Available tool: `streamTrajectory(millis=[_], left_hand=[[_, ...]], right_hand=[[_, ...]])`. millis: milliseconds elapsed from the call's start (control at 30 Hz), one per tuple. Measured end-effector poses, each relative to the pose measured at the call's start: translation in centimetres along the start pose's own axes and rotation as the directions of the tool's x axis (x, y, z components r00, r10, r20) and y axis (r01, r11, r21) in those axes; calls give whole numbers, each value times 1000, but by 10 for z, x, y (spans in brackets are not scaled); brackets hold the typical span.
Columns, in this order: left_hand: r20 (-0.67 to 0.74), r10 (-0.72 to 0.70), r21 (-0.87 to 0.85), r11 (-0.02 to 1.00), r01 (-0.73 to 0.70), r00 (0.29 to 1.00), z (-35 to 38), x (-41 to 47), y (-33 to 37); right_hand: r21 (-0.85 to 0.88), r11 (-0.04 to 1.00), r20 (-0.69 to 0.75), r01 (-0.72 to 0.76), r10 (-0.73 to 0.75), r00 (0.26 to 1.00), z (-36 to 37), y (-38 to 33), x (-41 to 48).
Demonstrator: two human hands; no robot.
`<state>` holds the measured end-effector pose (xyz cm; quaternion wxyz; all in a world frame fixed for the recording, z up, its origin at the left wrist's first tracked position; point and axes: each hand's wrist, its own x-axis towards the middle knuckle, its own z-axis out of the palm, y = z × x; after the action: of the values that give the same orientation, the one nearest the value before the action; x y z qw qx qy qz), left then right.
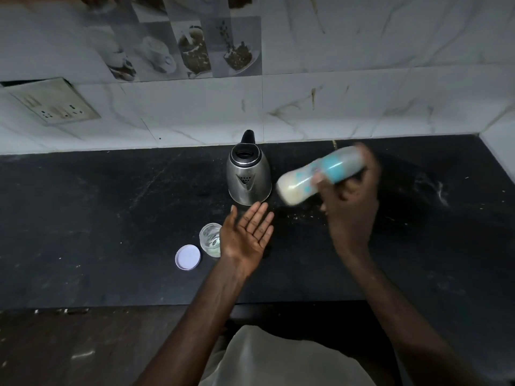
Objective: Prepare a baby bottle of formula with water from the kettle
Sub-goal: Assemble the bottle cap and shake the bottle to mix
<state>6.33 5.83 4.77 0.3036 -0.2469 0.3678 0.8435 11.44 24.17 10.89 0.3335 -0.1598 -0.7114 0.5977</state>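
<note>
Beside the kettle, right hand grips tilted bottle.

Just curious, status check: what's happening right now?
Right hand grips blurred, tilted baby bottle, milky inside. Left hand open, palm up. Kettle behind; nothing in the way.

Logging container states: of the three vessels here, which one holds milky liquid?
The bottle, tilted in the right hand, holds pale milk. The glass on the counter is clear, and the steel kettle shows no contents.
</note>
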Motion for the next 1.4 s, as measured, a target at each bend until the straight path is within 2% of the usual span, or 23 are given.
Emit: streamTrajectory(millis=[33, 67, 133, 167, 200, 267, 300, 333, 400, 500, 667, 767, 867, 933, 1000, 1033, 1067, 1133, 1167, 1233, 1300, 1333, 1400], left_hand=[[4, 3, -15, 1000, -3, 1000, -2, 1, 0], [-4, 4, -36, 999, -4, 1000, -2, 1, 0], [0, -12, -73, 997, 12, 1000, -2, 2, -4], [7, -18, -73, 997, 18, 1000, -2, 3, -5], [2, -16, -53, 998, 16, 1000, -2, 3, -6], [-6, 6, 5, 1000, -6, 1000, -3, 5, -5], [6, 18, 9, 1000, -18, 1000, -4, 6, -6], [9, 26, -14, 1000, -26, 1000, -4, 7, -7], [38, 27, -80, 997, -24, 999, -3, 5, -10], [125, 9, -135, 991, 8, 992, 3, -2, -12], [194, 13, -231, 972, 33, 981, 2, -5, -12], [219, 11, -171, 985, 28, 976, 5, -6, -15], [218, 5, -132, 991, 25, 976, 8, -4, -20], [173, 31, -100, 995, -14, 984, 6, -1, -20], [157, 57, -92, 995, -43, 986, 4, 2, -18], [156, 68, -97, 994, -53, 986, 3, 2, -16], [144, 71, -107, 993, -56, 987, 2, 2, -15], [129, 65, -133, 990, -48, 990, 1, 3, -14], [119, 68, -134, 990, -52, 991, 0, 3, -13], [92, 79, -116, 991, -69, 993, -3, 4, -11], [91, 85, -125, 989, -74, 992, -5, 4, -10], [85, 82, -145, 987, -70, 993, -4, 3, -11], [101, 52, -195, 980, -31, 994, -1, -1, -14]], right_hand=[[66, 998, -66, -13, 18, 998, 1, 0, -2], [67, 998, -34, -14, 17, 999, 5, -3, -8], [-129, 991, 227, 35, -4, 974, 13, 0, -30], [-205, 976, 296, 75, -11, 955, 14, 1, -39], [-220, 973, 253, 66, -9, 968, 14, 3, -42], [-36, 999, -8, -40, 39, 999, 15, 2, -37], [42, 997, -80, -59, 63, 995, 17, 3, -36], [55, 996, -71, -73, 76, 995, 20, 0, -37], [-40, 996, 109, -75, 79, 991, 26, 2, -50], [-107, 992, 359, -72, 106, 927, 23, 12, -62], [-91, 993, 517, -69, 106, 849, 7, 23, -45], [-15, 989, 506, -147, 134, 852, 11, 20, -45], [-76, 997, 454, 0, 34, 890, 8, 3, -32], [-37, 996, 270, 78, -65, 961, 1, -11, -13], [119, 991, -19, 59, -57, 998, 1, -17, -6], [143, 989, -72, 36, -26, 997, 4, -20, -10], [91, 996, -16, 7, -6, 1000, 8, -22, -17], [-120, 993, 274, 10, 24, 962, 10, -17, -34], [-160, 986, 321, 38, 16, 947, 9, -16, -39], [-45, 999, 113, 16, -11, 994, 6, -18, -31], [123, 992, -101, -35, 47, 994, 10, -16, -27], [111, 992, -69, -67, 75, 995, 14, -16, -31], [-57, 994, 207, -97, 107, 972, 23, -9, -48]])
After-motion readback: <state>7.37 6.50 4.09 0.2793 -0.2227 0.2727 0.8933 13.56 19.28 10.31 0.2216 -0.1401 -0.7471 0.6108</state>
